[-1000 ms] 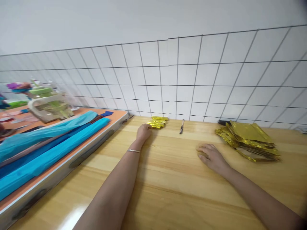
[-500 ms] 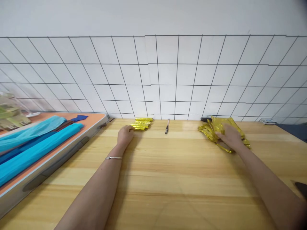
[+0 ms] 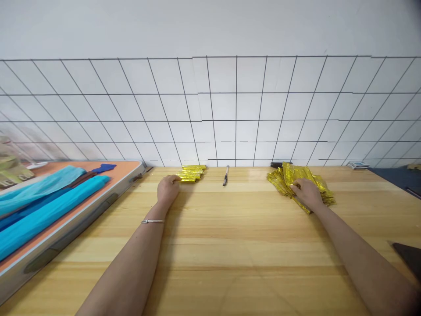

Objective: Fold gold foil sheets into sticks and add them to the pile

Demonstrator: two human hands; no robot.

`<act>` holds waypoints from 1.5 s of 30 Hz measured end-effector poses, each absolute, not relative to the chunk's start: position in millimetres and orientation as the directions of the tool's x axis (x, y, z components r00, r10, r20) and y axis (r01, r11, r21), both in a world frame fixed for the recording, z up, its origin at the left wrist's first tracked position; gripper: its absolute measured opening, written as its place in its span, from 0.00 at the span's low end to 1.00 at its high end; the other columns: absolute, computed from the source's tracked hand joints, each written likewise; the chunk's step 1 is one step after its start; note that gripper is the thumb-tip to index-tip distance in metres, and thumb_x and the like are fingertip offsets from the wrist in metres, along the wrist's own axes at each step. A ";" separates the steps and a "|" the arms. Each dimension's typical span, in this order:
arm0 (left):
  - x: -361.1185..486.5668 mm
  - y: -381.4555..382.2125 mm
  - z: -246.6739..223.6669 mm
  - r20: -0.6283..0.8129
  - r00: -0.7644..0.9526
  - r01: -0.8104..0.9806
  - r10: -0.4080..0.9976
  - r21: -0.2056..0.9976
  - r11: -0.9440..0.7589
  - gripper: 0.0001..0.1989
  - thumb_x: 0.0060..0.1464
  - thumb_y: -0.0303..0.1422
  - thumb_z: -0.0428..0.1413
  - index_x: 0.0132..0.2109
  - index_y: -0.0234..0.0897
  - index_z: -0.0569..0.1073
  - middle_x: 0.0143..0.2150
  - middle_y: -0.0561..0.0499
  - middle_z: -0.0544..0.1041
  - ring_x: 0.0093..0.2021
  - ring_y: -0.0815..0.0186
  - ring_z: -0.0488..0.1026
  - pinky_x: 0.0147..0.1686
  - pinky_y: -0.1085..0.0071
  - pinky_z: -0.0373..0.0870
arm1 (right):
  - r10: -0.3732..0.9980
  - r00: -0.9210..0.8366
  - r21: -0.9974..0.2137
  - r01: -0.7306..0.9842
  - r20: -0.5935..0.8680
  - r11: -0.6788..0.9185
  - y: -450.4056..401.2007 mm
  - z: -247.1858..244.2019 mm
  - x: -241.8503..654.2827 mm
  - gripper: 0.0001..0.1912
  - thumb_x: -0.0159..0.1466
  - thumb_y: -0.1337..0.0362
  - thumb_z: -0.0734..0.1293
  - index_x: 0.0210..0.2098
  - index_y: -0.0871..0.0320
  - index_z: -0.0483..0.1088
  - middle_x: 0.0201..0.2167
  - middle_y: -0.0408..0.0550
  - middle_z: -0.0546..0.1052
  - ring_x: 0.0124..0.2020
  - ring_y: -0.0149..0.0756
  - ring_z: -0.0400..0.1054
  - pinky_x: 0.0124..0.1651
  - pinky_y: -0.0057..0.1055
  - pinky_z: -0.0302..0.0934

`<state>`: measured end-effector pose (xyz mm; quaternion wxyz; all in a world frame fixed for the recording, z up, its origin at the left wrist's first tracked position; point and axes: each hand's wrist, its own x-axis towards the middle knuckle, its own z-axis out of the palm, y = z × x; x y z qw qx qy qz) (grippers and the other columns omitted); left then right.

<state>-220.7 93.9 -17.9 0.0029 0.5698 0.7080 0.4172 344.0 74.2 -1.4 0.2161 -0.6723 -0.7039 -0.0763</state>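
Note:
On the left of the wooden table, my left hand (image 3: 168,191) has its fingers closed at the near left end of a small row of shiny gold foil strips (image 3: 192,174). Its fingertips are partly hidden, and a thin silver bangle circles the wrist. Over to the right, my right hand (image 3: 308,193) rests on a loose, fanned pile of crinkled gold foil pieces (image 3: 278,181), thumb and fingers pinching one upper piece. Between the two groups of foil lies a pen (image 3: 225,176) with a dark grip.
An orange-topped board (image 3: 130,166) at left carries folded blue fabric (image 3: 66,199). A black object (image 3: 276,165) sits behind the foil pile, and a small flat box (image 3: 358,165) stands by the tiled wall (image 3: 250,105). A dark object (image 3: 409,259) juts in at right.
The view has shifted slightly. My right hand has drawn a little toward me over the pile, its fingers now pinching at the foil. The left hand stays by the strips.

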 end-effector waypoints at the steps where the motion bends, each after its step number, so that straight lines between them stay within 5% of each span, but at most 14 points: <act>1: -219.7 93.1 -15.7 0.470 -0.370 0.785 0.801 0.620 -0.002 0.13 0.43 0.26 0.48 0.32 0.40 0.76 0.39 0.50 0.76 0.44 0.58 0.69 0.49 0.64 0.62 | 0.911 0.006 -0.190 0.979 0.412 0.079 73.5 0.8 343.1 0.16 0.58 0.53 0.60 0.29 0.57 0.72 0.31 0.51 0.75 0.35 0.45 0.67 0.37 0.37 0.57; 5: -216.1 91.3 -3.4 0.433 -0.466 0.665 0.771 0.747 -0.018 0.14 0.44 0.28 0.48 0.37 0.38 0.75 0.38 0.50 0.76 0.41 0.60 0.70 0.45 0.63 0.65 | 0.888 0.057 -0.224 0.973 0.457 0.053 70.7 19.8 341.7 0.14 0.58 0.54 0.60 0.27 0.57 0.71 0.28 0.51 0.75 0.33 0.46 0.67 0.37 0.39 0.56; 9: -206.8 91.7 15.9 0.373 -0.512 0.500 0.774 0.862 -0.085 0.19 0.47 0.32 0.47 0.46 0.32 0.70 0.39 0.47 0.74 0.36 0.64 0.70 0.36 0.68 0.68 | 0.811 0.130 -0.259 0.966 0.570 0.027 59.8 55.2 329.2 0.17 0.61 0.54 0.56 0.36 0.59 0.71 0.36 0.56 0.74 0.43 0.51 0.64 0.45 0.45 0.54; 11: -194.4 90.4 26.8 0.358 -0.474 0.429 0.804 0.892 -0.144 0.19 0.48 0.34 0.49 0.48 0.32 0.69 0.41 0.46 0.74 0.36 0.66 0.71 0.35 0.71 0.68 | 0.743 0.163 -0.377 0.917 0.649 0.129 48.3 74.5 313.1 0.15 0.61 0.54 0.58 0.36 0.57 0.70 0.38 0.52 0.74 0.44 0.48 0.64 0.48 0.44 0.54; 14: -160.3 82.5 39.4 0.345 -0.347 0.336 0.872 0.914 -0.227 0.20 0.49 0.38 0.52 0.48 0.33 0.68 0.44 0.46 0.73 0.37 0.67 0.71 0.35 0.72 0.69 | 0.817 0.165 -0.735 0.559 0.552 0.384 28.4 96.1 280.5 0.12 0.59 0.53 0.62 0.36 0.53 0.69 0.33 0.46 0.74 0.36 0.40 0.67 0.40 0.38 0.60; 16: -128.1 71.5 42.7 0.333 -0.228 0.286 0.915 0.921 -0.264 0.19 0.51 0.40 0.53 0.48 0.36 0.69 0.45 0.47 0.74 0.40 0.65 0.72 0.36 0.71 0.69 | 0.930 0.024 -0.913 0.204 0.366 0.354 18.5 100.7 259.0 0.12 0.57 0.54 0.64 0.36 0.54 0.69 0.28 0.45 0.73 0.30 0.38 0.67 0.34 0.36 0.63; 19: -76.2 47.2 40.2 0.302 -0.058 0.223 0.952 0.933 -0.282 0.19 0.54 0.43 0.53 0.51 0.40 0.69 0.49 0.47 0.72 0.47 0.62 0.71 0.41 0.69 0.69 | 0.964 -0.154 -0.972 -0.120 0.217 0.200 12.4 89.1 232.9 0.13 0.54 0.59 0.66 0.38 0.54 0.69 0.34 0.46 0.75 0.34 0.39 0.69 0.36 0.35 0.65; 21: -47.7 29.9 36.1 0.189 0.134 0.058 0.973 0.978 -0.198 0.21 0.57 0.44 0.48 0.55 0.43 0.65 0.53 0.47 0.69 0.50 0.61 0.70 0.43 0.67 0.69 | 0.962 -0.218 -0.976 -0.178 0.162 0.124 12.7 71.1 220.1 0.16 0.54 0.59 0.66 0.42 0.54 0.69 0.40 0.47 0.75 0.40 0.41 0.70 0.41 0.37 0.65; 25: -21.4 10.2 26.5 0.093 0.334 -0.153 0.938 0.987 -0.044 0.22 0.53 0.44 0.54 0.52 0.39 0.67 0.49 0.44 0.73 0.47 0.59 0.72 0.44 0.65 0.71 | 0.975 -0.217 -0.996 -0.089 0.045 0.026 19.0 29.0 208.3 0.14 0.55 0.57 0.66 0.39 0.55 0.70 0.37 0.49 0.77 0.40 0.43 0.71 0.40 0.38 0.67; 30: -26.8 23.9 6.1 -0.059 0.090 -0.026 0.994 0.998 0.061 0.24 0.43 0.38 0.63 0.47 0.36 0.66 0.43 0.43 0.75 0.39 0.60 0.75 0.37 0.65 0.73 | 0.998 -0.010 -0.998 -0.017 0.056 0.056 34.1 0.7 221.8 0.11 0.56 0.55 0.66 0.34 0.54 0.68 0.33 0.49 0.77 0.34 0.40 0.71 0.35 0.37 0.67; 37: -17.3 28.2 -10.2 -0.077 -0.046 0.084 0.996 0.993 0.080 0.31 0.48 0.32 0.58 0.57 0.41 0.53 0.44 0.44 0.73 0.38 0.64 0.75 0.33 0.70 0.73 | 0.944 0.185 -0.951 0.201 0.274 0.236 34.3 9.9 223.8 0.14 0.56 0.53 0.64 0.37 0.54 0.67 0.39 0.48 0.73 0.44 0.43 0.67 0.46 0.43 0.62; 41: -6.0 15.1 -10.1 -0.031 -0.027 0.223 0.999 0.974 0.036 0.35 0.48 0.30 0.56 0.60 0.40 0.48 0.48 0.41 0.71 0.40 0.61 0.75 0.35 0.67 0.73 | 0.914 0.017 -0.859 0.351 0.405 0.374 14.3 23.1 199.9 0.14 0.57 0.55 0.64 0.42 0.51 0.69 0.48 0.46 0.71 0.52 0.43 0.61 0.57 0.42 0.51; 45: -19.3 10.6 6.1 0.067 0.052 0.401 0.996 0.912 -0.082 0.32 0.40 0.23 0.59 0.55 0.38 0.61 0.57 0.41 0.63 0.55 0.53 0.64 0.52 0.61 0.64 | 0.856 -0.438 -0.482 0.707 0.276 0.517 -4.9 13.3 178.2 0.28 0.62 0.50 0.57 0.58 0.54 0.57 0.60 0.53 0.59 0.61 0.47 0.50 0.60 0.45 0.47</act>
